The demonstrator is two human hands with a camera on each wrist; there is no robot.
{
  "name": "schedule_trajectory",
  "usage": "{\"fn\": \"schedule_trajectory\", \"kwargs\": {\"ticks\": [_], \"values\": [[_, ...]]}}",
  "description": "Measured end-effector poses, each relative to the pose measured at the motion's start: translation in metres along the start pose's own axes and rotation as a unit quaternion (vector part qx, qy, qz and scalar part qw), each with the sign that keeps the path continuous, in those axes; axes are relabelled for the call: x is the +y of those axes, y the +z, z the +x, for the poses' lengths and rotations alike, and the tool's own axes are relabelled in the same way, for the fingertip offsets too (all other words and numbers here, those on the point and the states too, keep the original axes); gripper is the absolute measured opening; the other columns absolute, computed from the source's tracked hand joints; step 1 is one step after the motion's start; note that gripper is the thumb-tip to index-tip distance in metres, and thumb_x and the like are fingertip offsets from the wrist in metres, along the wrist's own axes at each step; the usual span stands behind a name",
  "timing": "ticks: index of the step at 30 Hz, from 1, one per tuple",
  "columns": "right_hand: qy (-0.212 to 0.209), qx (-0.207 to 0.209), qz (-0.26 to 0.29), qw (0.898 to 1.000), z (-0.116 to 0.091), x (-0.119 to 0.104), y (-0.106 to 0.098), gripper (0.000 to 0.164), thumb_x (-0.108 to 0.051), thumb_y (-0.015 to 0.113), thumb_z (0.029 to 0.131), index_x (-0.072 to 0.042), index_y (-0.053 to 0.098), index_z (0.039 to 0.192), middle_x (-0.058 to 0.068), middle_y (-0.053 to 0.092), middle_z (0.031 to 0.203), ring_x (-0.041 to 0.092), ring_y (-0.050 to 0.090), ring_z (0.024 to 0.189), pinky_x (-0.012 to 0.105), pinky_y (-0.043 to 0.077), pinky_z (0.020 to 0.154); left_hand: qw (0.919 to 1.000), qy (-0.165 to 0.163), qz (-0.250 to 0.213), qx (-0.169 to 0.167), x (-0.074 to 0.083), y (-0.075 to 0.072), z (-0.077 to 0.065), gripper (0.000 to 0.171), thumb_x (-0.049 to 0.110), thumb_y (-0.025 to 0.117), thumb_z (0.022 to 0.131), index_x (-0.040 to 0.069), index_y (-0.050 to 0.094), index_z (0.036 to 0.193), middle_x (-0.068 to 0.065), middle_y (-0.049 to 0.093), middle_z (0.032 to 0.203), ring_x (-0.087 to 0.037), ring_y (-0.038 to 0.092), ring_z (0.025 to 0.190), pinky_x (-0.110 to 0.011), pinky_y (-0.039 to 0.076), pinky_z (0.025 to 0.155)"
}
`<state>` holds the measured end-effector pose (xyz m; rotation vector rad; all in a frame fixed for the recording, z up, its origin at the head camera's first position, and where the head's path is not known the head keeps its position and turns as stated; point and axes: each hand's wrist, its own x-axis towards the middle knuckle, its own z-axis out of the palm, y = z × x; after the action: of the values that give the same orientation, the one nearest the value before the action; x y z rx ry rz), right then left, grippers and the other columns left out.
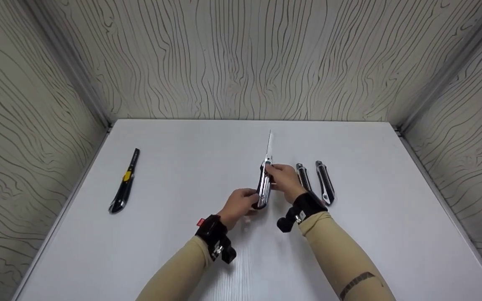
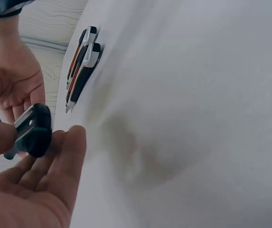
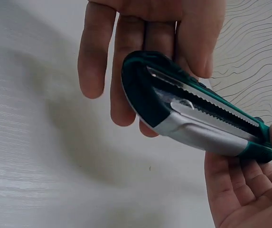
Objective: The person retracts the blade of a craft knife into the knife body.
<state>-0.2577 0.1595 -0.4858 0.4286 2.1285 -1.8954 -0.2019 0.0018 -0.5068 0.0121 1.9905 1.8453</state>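
Both hands hold one utility knife (image 1: 263,186) over the middle of the white table, its long silver blade pointing away toward the back wall. My left hand (image 1: 239,205) pinches the dark, rounded rear end, thumb on one side and fingers on the other. Nearer the blade, my right hand (image 1: 285,179) grips the front of the handle with its thumb on top. In the right wrist view the knife (image 3: 197,128) shows a silver and dark green body with a toothed slot along it. The blade is out of sight in both wrist views.
A black and yellow utility knife (image 1: 124,184) lies at the table's left. Just right of my right hand lie two more knives, one partly covered (image 1: 303,175) by that hand and one fully visible (image 1: 325,184). Patterned walls (image 1: 232,62) enclose the table's back and sides.
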Motion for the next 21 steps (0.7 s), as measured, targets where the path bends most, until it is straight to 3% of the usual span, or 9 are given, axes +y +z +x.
{"fn": "schedule_trajectory", "kwargs": {"ticks": [7,15,21], "values": [[0.009,-0.012,-0.01,1.0,-0.001,-0.001,0.001,0.038,-0.028,0.053,0.1,-0.001,0.061,0.124,0.002,0.066,0.094,0.013,0.063,0.084,0.03,0.056,0.081,0.9988,-0.027,-0.032,-0.026,-0.003,-0.003,0.004,0.035,0.013,0.046,0.099,-0.005,0.058,0.126,-0.013,0.068,0.107,-0.014,0.065,0.091,-0.034,0.057,0.086],[0.011,-0.024,-0.013,1.0,-0.003,-0.001,0.003,0.037,-0.032,0.053,0.099,-0.003,0.064,0.121,-0.004,0.064,0.084,0.011,0.06,0.079,0.027,0.052,0.075,0.9985,-0.014,-0.027,-0.046,-0.009,-0.005,0.005,0.03,0.012,0.054,0.097,-0.002,0.062,0.122,-0.011,0.069,0.106,-0.015,0.066,0.091,-0.032,0.058,0.083],[0.016,-0.024,-0.028,0.999,-0.003,0.0,0.004,0.043,-0.039,0.052,0.1,-0.005,0.064,0.122,-0.001,0.067,0.092,0.013,0.061,0.085,0.029,0.053,0.079,0.9985,-0.005,-0.024,-0.049,-0.011,-0.006,0.004,0.03,0.009,0.052,0.097,-0.004,0.061,0.123,-0.012,0.069,0.106,-0.015,0.065,0.091,-0.032,0.058,0.083]]}}
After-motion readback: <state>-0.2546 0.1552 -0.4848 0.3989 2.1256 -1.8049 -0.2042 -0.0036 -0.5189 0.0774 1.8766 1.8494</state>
